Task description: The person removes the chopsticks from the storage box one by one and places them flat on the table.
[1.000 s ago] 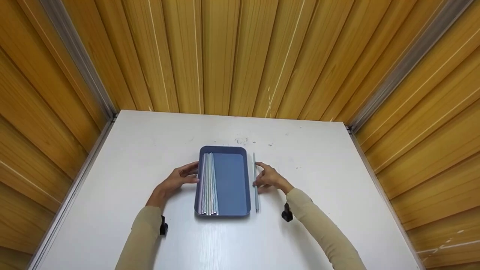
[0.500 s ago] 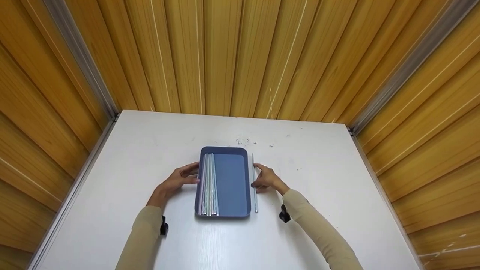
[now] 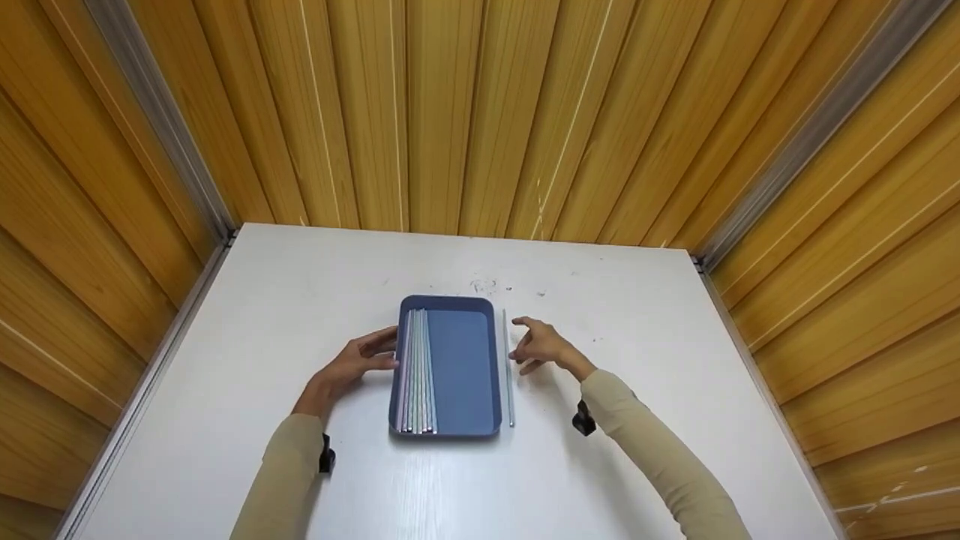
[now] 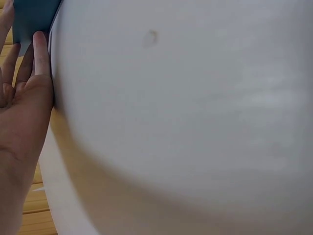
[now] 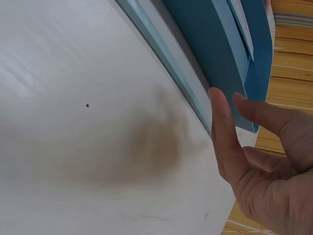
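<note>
A blue rectangular tray (image 3: 465,367) stands on the white table, with several thin pale, shiny sticks (image 3: 418,375) lying lengthwise along its left side. My left hand (image 3: 352,364) touches the tray's left wall with extended fingers; the left wrist view shows those fingers against the tray's side (image 4: 36,17). One more pale blue-green stick (image 3: 511,397) lies on the table just outside the right wall, roughly parallel to it. Beside this stick is my right hand (image 3: 544,346), thumb and forefinger spread and nothing held. The right wrist view has its fingers near the stick (image 5: 172,71).
The white table (image 3: 615,315) has small dark marks behind the tray. Yellow wood-patterned walls (image 3: 450,112) close off the back and both sides, with grey metal rails (image 3: 157,112) at the corners. A black wrist device (image 3: 583,418) hangs at the right sleeve.
My right hand slid the single stick slightly left toward the tray, then let go and drew back a little to the right. The left hand and the tray have stayed in place.
</note>
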A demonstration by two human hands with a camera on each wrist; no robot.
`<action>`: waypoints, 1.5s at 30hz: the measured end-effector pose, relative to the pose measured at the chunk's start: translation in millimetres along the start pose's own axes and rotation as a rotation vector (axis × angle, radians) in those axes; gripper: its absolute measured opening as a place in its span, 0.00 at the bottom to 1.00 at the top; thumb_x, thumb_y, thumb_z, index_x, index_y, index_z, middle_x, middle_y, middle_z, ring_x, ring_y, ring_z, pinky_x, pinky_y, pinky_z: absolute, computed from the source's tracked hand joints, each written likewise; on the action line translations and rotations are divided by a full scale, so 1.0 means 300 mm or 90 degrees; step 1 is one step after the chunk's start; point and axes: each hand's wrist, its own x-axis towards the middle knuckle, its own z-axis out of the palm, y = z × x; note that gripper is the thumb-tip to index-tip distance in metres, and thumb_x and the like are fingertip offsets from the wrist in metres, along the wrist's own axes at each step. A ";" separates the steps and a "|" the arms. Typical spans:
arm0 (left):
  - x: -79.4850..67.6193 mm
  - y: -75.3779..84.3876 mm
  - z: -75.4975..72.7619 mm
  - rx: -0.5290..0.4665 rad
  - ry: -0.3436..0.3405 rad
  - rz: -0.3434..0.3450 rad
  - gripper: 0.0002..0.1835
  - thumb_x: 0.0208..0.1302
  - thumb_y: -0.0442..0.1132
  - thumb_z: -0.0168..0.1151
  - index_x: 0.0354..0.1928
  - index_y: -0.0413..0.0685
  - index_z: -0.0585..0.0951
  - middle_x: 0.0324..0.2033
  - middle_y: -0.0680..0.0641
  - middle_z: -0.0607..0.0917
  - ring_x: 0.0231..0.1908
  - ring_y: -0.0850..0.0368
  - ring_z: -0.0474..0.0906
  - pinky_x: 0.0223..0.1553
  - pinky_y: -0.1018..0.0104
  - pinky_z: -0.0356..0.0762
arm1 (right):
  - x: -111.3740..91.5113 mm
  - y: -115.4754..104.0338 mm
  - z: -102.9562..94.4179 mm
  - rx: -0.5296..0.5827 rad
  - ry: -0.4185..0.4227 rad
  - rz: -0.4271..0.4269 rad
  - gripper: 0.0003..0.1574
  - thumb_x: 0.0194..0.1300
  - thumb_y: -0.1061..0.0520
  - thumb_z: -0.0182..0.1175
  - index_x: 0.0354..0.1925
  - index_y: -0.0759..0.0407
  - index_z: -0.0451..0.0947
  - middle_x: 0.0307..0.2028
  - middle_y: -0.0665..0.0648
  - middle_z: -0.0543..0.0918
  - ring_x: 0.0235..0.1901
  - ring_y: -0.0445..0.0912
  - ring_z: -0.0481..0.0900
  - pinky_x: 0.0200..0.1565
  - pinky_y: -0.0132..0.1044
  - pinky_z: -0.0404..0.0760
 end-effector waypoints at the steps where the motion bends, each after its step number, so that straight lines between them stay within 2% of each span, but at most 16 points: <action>1: -0.002 -0.001 0.000 -0.003 -0.001 -0.002 0.42 0.65 0.33 0.70 0.78 0.48 0.63 0.76 0.40 0.67 0.75 0.40 0.64 0.75 0.49 0.65 | -0.002 -0.009 -0.004 -0.005 -0.002 -0.007 0.46 0.65 0.73 0.62 0.76 0.72 0.54 0.38 0.67 0.84 0.43 0.65 0.88 0.36 0.44 0.91; 6: -0.007 -0.005 0.000 -0.004 -0.003 -0.002 0.42 0.65 0.34 0.70 0.79 0.48 0.62 0.76 0.39 0.67 0.75 0.39 0.64 0.74 0.49 0.66 | -0.007 -0.047 -0.006 -0.012 -0.026 -0.047 0.44 0.66 0.71 0.63 0.75 0.73 0.56 0.40 0.68 0.83 0.44 0.66 0.88 0.39 0.47 0.91; 11: -0.009 0.000 -0.001 -0.005 -0.011 0.003 0.42 0.65 0.34 0.70 0.79 0.47 0.62 0.76 0.39 0.67 0.75 0.39 0.63 0.73 0.51 0.69 | -0.005 -0.087 0.022 -0.039 -0.041 -0.082 0.41 0.67 0.69 0.63 0.73 0.71 0.60 0.42 0.71 0.84 0.45 0.67 0.87 0.39 0.47 0.91; 16: -0.012 0.006 -0.005 -0.008 -0.016 0.010 0.42 0.66 0.34 0.69 0.79 0.45 0.61 0.76 0.38 0.66 0.75 0.38 0.63 0.71 0.53 0.71 | 0.003 -0.131 0.064 -0.061 -0.058 -0.095 0.40 0.66 0.64 0.67 0.72 0.67 0.65 0.42 0.66 0.85 0.46 0.68 0.87 0.40 0.51 0.90; 21: -0.013 0.005 -0.009 -0.009 -0.015 0.008 0.43 0.66 0.34 0.70 0.79 0.46 0.60 0.76 0.38 0.66 0.75 0.38 0.63 0.72 0.51 0.70 | 0.033 -0.168 0.118 -0.026 -0.096 -0.084 0.38 0.67 0.61 0.68 0.71 0.65 0.68 0.39 0.57 0.84 0.48 0.68 0.86 0.46 0.55 0.89; 25: -0.013 0.004 -0.010 0.001 -0.009 0.007 0.43 0.65 0.35 0.71 0.79 0.47 0.62 0.76 0.39 0.67 0.75 0.39 0.63 0.72 0.52 0.69 | 0.064 -0.185 0.170 0.024 -0.133 -0.077 0.37 0.68 0.62 0.66 0.71 0.67 0.67 0.38 0.55 0.83 0.51 0.68 0.85 0.53 0.61 0.85; 29: -0.017 -0.005 -0.010 0.009 -0.001 0.002 0.42 0.65 0.34 0.70 0.79 0.47 0.62 0.75 0.39 0.67 0.74 0.39 0.65 0.70 0.55 0.72 | 0.097 -0.183 0.222 0.055 -0.150 -0.077 0.37 0.69 0.64 0.64 0.72 0.71 0.64 0.38 0.57 0.83 0.51 0.68 0.85 0.56 0.63 0.82; 34: -0.014 -0.010 -0.006 0.006 0.004 -0.004 0.42 0.65 0.34 0.70 0.78 0.48 0.63 0.75 0.39 0.68 0.74 0.39 0.65 0.69 0.55 0.73 | 0.138 -0.157 0.270 0.061 -0.126 -0.070 0.40 0.67 0.70 0.62 0.73 0.72 0.61 0.42 0.65 0.85 0.52 0.68 0.85 0.56 0.60 0.84; 37: -0.013 -0.006 -0.006 0.008 -0.003 0.001 0.42 0.65 0.35 0.70 0.78 0.49 0.62 0.76 0.40 0.67 0.75 0.39 0.64 0.70 0.54 0.72 | 0.163 -0.132 0.295 0.080 -0.118 -0.059 0.44 0.64 0.74 0.62 0.74 0.72 0.59 0.40 0.66 0.85 0.45 0.62 0.87 0.53 0.55 0.86; 39: -0.013 -0.003 -0.005 0.009 -0.006 0.010 0.42 0.65 0.35 0.70 0.78 0.48 0.62 0.76 0.39 0.66 0.75 0.38 0.63 0.71 0.53 0.72 | 0.177 -0.112 0.311 0.103 -0.117 -0.050 0.46 0.61 0.76 0.64 0.75 0.72 0.58 0.37 0.62 0.83 0.38 0.56 0.88 0.50 0.52 0.88; 42: -0.017 -0.003 -0.001 0.008 -0.009 0.022 0.41 0.66 0.34 0.69 0.78 0.45 0.62 0.76 0.38 0.66 0.75 0.36 0.63 0.71 0.52 0.72 | 0.189 -0.087 0.336 0.122 -0.112 -0.040 0.50 0.59 0.76 0.67 0.75 0.71 0.57 0.32 0.55 0.80 0.28 0.46 0.85 0.44 0.48 0.90; 45: -0.021 -0.004 0.011 0.006 -0.013 0.015 0.41 0.67 0.34 0.68 0.79 0.46 0.61 0.76 0.39 0.66 0.75 0.37 0.63 0.72 0.52 0.70 | 0.187 -0.077 0.351 0.105 -0.097 -0.025 0.52 0.58 0.73 0.70 0.76 0.68 0.58 0.31 0.54 0.77 0.23 0.43 0.83 0.38 0.46 0.91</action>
